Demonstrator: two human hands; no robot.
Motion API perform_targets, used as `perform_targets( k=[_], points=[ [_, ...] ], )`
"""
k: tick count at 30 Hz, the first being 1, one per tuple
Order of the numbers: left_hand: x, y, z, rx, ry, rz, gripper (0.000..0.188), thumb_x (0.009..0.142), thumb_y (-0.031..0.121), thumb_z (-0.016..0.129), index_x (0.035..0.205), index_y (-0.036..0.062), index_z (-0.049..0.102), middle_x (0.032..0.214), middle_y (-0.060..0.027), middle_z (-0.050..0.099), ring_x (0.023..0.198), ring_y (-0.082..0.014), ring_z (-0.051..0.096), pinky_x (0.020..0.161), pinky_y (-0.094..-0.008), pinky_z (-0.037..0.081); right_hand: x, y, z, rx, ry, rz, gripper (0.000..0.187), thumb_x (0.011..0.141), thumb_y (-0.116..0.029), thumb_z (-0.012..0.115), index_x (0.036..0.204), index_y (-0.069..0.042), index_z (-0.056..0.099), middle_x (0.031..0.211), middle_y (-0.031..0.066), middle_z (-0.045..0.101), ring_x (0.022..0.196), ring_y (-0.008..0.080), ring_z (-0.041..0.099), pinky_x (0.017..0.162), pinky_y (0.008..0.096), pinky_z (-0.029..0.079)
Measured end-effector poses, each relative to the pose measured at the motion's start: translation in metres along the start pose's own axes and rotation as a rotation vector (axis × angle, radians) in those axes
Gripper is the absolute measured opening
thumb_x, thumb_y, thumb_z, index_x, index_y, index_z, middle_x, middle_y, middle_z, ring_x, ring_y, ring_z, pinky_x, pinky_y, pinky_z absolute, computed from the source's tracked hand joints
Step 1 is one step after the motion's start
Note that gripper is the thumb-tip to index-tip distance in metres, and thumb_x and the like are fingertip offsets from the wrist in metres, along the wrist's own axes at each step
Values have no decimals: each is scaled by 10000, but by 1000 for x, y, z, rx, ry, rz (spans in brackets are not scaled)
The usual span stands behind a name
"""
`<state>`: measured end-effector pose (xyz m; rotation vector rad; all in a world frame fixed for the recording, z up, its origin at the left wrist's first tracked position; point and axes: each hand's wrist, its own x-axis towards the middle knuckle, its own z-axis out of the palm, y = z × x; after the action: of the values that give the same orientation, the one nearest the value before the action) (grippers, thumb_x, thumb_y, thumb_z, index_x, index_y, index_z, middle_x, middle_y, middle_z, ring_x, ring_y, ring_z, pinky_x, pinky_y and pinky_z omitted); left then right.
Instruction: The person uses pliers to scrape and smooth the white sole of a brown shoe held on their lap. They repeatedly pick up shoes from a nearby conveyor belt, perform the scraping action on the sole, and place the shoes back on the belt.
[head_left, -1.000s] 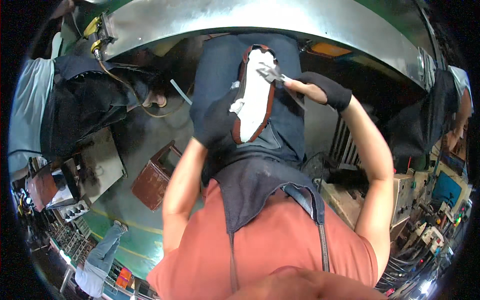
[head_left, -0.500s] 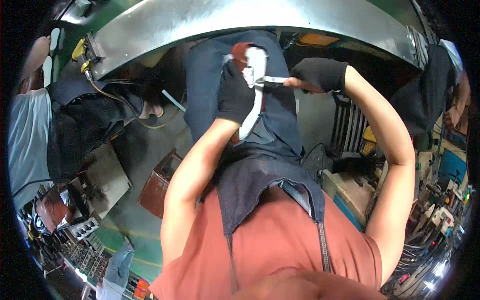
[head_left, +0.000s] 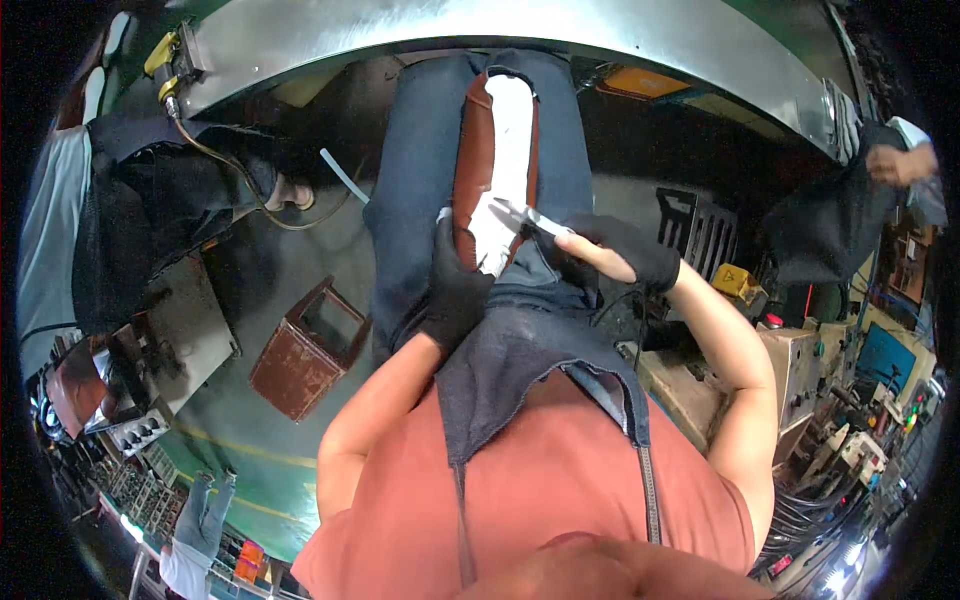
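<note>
Over my lap lies a brown leather shoe upper with its white underside turned up, its long axis pointing away from me. My left hand, in a black fingerless-style glove, is closed round the near end of the shoe. In my gloved right hand is a small hand tool with a pale handle, gripped with the thumb along it. The tool's metal tip meets the white underside near its near end; whether it is a blade or jaws I cannot tell.
A curved metal bench runs across the far side, with a yellow air tool hanging at its left end. On the floor to my left stands a brown stool. Co-workers sit on both sides; one person's hand shows at the right.
The shoe has turned so its white underside faces up more fully. Both hands have come nearer to me, and the tool has shifted from the far part to the near end.
</note>
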<state>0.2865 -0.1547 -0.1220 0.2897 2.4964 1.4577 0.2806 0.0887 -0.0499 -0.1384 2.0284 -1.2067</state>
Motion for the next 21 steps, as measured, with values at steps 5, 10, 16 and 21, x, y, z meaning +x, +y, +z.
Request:
perform_targets(
  k=[5, 10, 16, 21],
  points=[
    [4, 3, 6, 48, 12, 17, 744, 774, 231, 663, 1323, -76, 266, 1236, -251, 449, 1138, -358, 470, 965, -406, 365, 14, -46, -6, -174, -71, 65, 414, 939, -362, 402, 897, 8, 583, 820, 218, 614, 743, 323, 613, 677, 395, 466],
    [19, -9, -7, -461, -254, -108, 637, 803, 257, 660, 1270, -52, 357, 1138, -202, 533, 1029, -264, 551, 891, -362, 428, 13, -14, 21, -343, 206, -63, 381, 904, -345, 472, 861, 13, 599, 792, 260, 591, 709, 405, 588, 618, 444, 452],
    [42, -12, 11, -566, -114, -287, 340, 860, 248, 614, 1099, 14, 548, 987, -104, 632, 898, -169, 607, 768, -317, 476, 8, -2, 1, -181, 37, 10, 449, 919, -416, 455, 865, 3, 607, 757, 232, 590, 731, 356, 589, 671, 399, 448],
    [49, -6, 12, -481, -95, -300, 384, 827, 209, 642, 1122, -6, 523, 1017, -110, 627, 923, -205, 609, 810, -332, 468, -18, -54, -30, -471, 20, -50, 442, 915, -419, 466, 853, -4, 604, 714, 214, 570, 654, 345, 579, 638, 396, 448]
  ],
)
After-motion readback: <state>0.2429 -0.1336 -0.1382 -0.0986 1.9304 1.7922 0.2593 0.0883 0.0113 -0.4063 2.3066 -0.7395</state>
